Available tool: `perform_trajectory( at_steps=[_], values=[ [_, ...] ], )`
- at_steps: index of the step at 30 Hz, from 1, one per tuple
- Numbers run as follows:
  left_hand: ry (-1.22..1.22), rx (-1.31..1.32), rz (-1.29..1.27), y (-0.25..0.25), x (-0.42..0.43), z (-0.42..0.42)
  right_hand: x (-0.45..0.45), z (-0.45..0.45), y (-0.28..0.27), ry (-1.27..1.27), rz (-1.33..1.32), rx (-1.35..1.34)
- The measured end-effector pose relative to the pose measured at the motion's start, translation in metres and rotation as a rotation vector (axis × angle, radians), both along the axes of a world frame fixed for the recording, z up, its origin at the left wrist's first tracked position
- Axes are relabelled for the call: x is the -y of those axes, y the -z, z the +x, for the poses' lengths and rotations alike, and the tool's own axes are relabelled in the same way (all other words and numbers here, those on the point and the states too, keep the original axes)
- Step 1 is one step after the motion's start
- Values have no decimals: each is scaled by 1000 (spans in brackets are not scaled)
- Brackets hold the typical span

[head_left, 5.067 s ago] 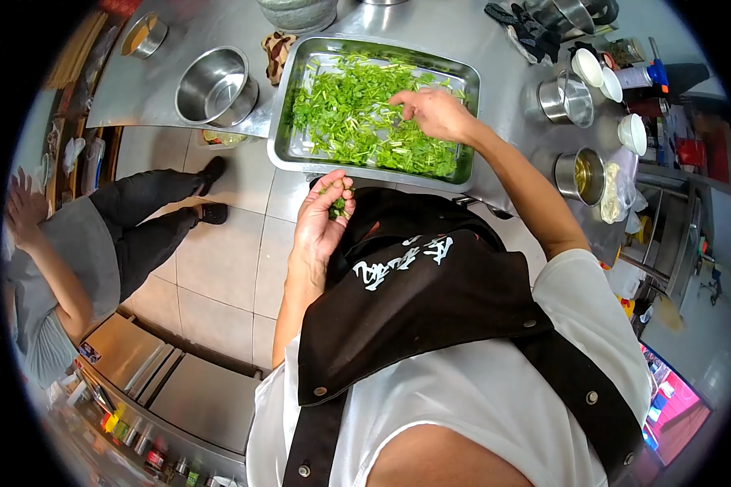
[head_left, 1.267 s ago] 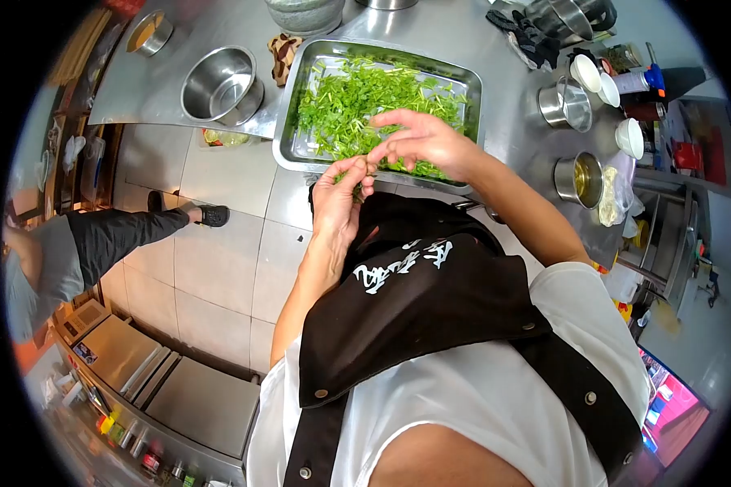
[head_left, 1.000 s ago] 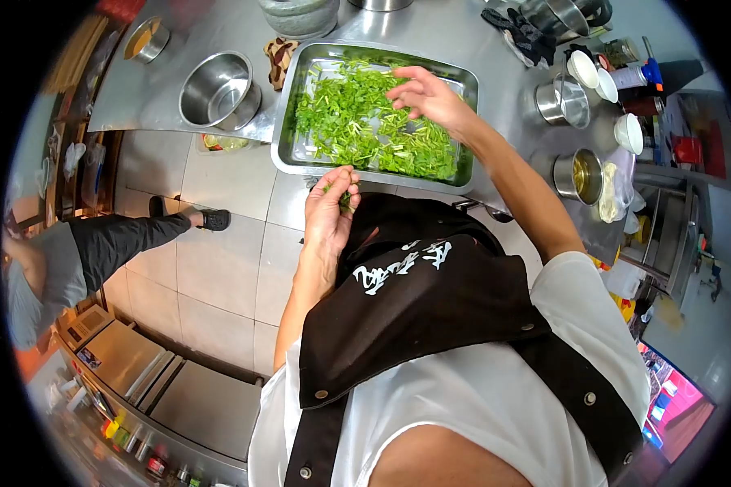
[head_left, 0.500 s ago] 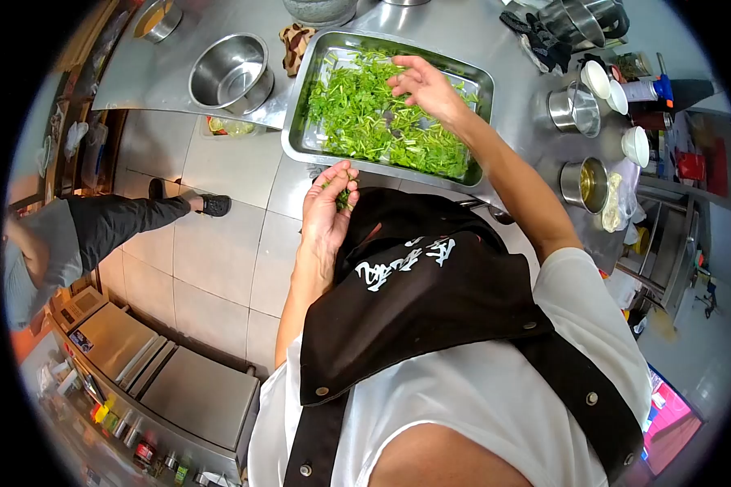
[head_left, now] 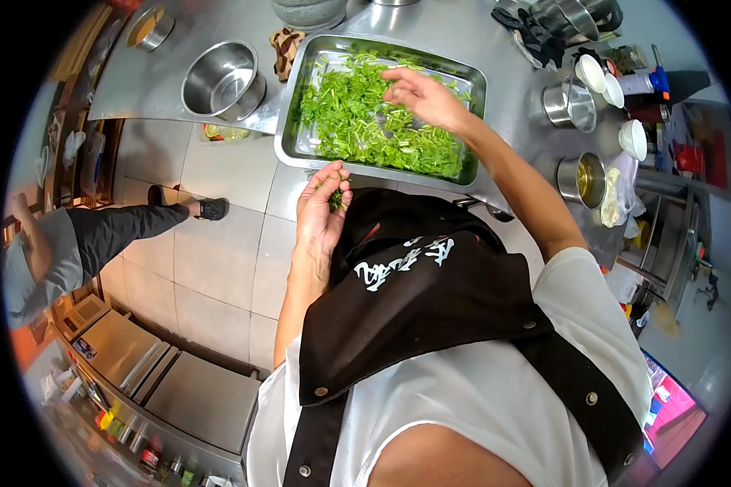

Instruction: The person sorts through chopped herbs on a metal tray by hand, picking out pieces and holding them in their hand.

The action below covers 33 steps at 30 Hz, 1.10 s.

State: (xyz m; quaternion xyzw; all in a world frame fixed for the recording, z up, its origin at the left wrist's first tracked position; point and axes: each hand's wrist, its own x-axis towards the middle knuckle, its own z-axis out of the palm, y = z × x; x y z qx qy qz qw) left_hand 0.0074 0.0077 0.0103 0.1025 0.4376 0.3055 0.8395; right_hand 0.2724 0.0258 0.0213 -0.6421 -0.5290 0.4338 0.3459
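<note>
Chopped green herbs (head_left: 357, 122) cover much of the floor of a rectangular metal tray (head_left: 288, 150) on the steel table. My left hand (head_left: 323, 211) is just in front of the tray's near edge, its fingers curled round a small bunch of green herbs (head_left: 337, 197). Over the right half of the tray hovers my right hand (head_left: 422, 97), with fingers partly spread and nothing visible in them. A few dark gaps show between the herbs below it.
An empty steel pot (head_left: 222, 81) stands left of the tray, beside a patterned cloth (head_left: 287, 50). Right of it are a steel pot (head_left: 568, 104), a pot with yellowish liquid (head_left: 581, 180) and white bowls (head_left: 632, 140). Another person (head_left: 53, 252) is at the far left.
Compared with half a second ago, my right hand is slightly lower over the tray, still with spread fingers. My left hand still holds its herbs. The view has shifted a little.
</note>
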Motion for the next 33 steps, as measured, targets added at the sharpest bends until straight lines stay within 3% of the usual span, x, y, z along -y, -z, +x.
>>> perform_trajectory(
  at_steps=[2,6,7,10,15,18,19,23,27,30,31,33],
  values=[
    [8,0,7,0,-1,-1,-6,0,12,-111,141,149],
    [13,-5,-3,-1,-3,-1,-8,12,11,-166,-124,332],
    [10,0,3,0,-3,-1,-6,21,13,-107,-133,208],
    [4,6,2,3,1,-1,-1,34,8,33,-108,300],
    [8,-4,-2,2,-1,-1,-10,8,28,-70,212,293],
    [30,-29,-8,-2,-3,-1,-10,7,15,-152,-78,310],
    [26,-13,-3,0,-4,-1,-7,6,-4,-87,-215,115],
    [-7,17,-5,3,1,-1,-2,44,21,37,36,158],
    [-6,10,-11,0,-1,0,-1,27,26,-14,282,374],
    [11,3,-18,4,-3,-2,5,32,1,-163,-98,393],
    [5,11,-11,4,-3,-2,9,37,5,-57,-83,261],
    [-1,29,-1,3,-1,-1,9,41,-2,22,-51,337]
  ],
)
